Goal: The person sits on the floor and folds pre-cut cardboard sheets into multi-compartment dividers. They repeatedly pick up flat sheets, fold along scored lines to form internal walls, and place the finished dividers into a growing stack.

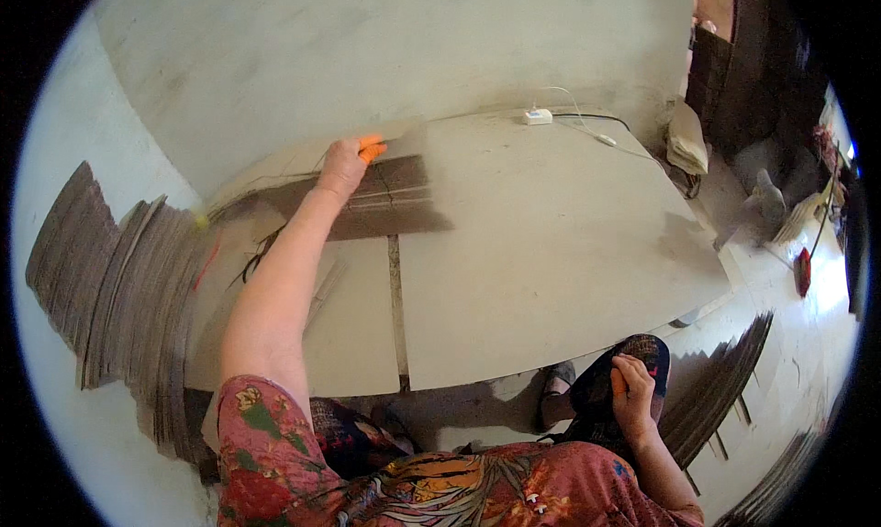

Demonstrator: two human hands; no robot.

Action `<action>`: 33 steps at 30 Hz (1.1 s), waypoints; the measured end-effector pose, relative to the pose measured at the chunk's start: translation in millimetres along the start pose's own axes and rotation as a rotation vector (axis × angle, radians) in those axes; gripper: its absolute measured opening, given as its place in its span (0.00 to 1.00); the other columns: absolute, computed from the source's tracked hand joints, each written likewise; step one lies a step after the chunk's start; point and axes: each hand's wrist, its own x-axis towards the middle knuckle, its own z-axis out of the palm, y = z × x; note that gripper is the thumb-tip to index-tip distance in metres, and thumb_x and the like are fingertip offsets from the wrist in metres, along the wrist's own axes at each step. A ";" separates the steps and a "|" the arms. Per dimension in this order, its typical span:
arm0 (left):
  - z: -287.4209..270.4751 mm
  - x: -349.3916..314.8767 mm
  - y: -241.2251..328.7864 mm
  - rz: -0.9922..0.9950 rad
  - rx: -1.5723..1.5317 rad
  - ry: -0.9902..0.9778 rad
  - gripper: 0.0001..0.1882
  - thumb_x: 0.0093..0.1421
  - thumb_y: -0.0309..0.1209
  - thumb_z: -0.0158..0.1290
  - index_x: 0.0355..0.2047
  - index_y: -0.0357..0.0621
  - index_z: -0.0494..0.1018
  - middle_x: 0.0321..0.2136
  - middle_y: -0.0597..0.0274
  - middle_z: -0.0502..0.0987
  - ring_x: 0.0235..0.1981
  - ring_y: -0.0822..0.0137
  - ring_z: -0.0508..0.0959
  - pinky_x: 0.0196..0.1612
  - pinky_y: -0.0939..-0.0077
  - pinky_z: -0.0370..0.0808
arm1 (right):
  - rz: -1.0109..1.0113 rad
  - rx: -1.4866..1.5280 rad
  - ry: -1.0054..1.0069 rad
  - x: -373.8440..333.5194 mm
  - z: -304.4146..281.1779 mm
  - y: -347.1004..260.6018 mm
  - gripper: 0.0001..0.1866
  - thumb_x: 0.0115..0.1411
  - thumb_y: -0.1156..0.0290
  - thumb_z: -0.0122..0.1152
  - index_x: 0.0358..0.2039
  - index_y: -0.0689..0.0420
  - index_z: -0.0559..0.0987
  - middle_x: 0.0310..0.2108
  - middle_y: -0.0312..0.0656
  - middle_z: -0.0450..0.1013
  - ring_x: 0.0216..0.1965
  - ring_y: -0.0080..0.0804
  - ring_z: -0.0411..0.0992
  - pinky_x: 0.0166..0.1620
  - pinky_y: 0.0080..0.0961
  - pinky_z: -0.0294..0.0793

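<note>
At the far left of a pale low table (551,243), my left hand (344,166) reaches out with orange coverings on its fingertips. Its fingers are closed at the far side of a dark, flat strip-like piece (395,197), whose right end is blurred. What they grip is hidden. My right hand (633,391), curled closed, rests on my right knee and also shows some orange at a finger. The inside of that hand cannot be seen.
A tall stack of dark thin sheets (138,288) stands at the left; another dark stack (725,389) is low at the right. Near the wall lies a white power strip (538,117) with cords. A pale folded bundle (685,140) sits beyond the table's right end.
</note>
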 end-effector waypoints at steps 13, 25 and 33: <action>63.1 -296.9 80.0 0.340 -0.261 -0.201 0.29 0.48 0.33 0.60 0.51 0.38 0.66 0.54 0.48 0.63 0.56 0.52 0.63 0.58 0.63 0.61 | 0.641 0.935 -0.273 38.6 60.2 -88.9 0.07 0.56 0.78 0.51 0.35 0.64 0.76 0.27 0.38 0.73 0.29 0.28 0.71 0.32 0.21 0.71; -56.5 -289.8 -79.9 -0.667 0.744 -0.428 0.14 0.61 0.35 0.42 0.35 0.37 0.72 0.41 0.46 0.73 0.43 0.53 0.74 0.41 0.60 0.73 | -0.024 0.233 -0.416 32.9 45.2 -90.3 0.07 0.53 0.79 0.53 0.34 0.63 0.76 0.20 0.50 0.69 0.21 0.41 0.70 0.26 0.28 0.66; -67.4 -286.7 -107.9 -0.736 0.487 -0.408 0.16 0.59 0.39 0.46 0.31 0.37 0.73 0.29 0.49 0.76 0.30 0.50 0.76 0.32 0.56 0.71 | -0.035 0.284 -0.274 26.0 57.1 -89.4 0.05 0.54 0.77 0.54 0.32 0.63 0.75 0.17 0.50 0.69 0.17 0.37 0.68 0.23 0.28 0.65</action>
